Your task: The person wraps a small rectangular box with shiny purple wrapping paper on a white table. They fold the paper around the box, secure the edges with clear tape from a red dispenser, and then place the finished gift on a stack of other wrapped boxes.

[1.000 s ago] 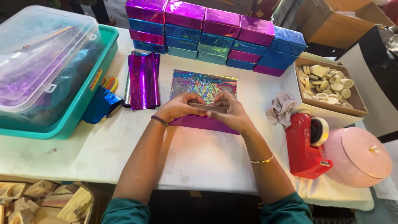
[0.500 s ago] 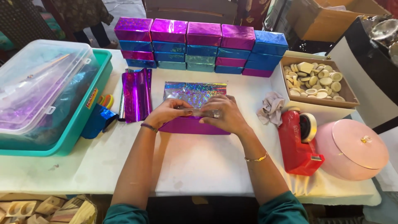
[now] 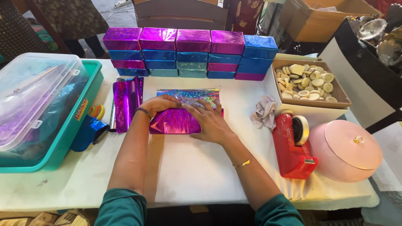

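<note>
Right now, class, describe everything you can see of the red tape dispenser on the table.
The red tape dispenser is a heavy-looking, glossy plastic desk model standing upright near the table's right edge. A roll of tape with a pale core sits in its top cradle, and a small metal cutter shows at its front end. It stands between a grey cloth and a round pink lidded container. Neither hand touches it.

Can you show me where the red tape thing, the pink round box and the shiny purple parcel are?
red tape dispenser [image 3: 292,150], head view, on its red body.
pink round box [image 3: 349,148], head view, on its lid.
shiny purple parcel [image 3: 172,121], head view, on the foil between the hands.
</note>
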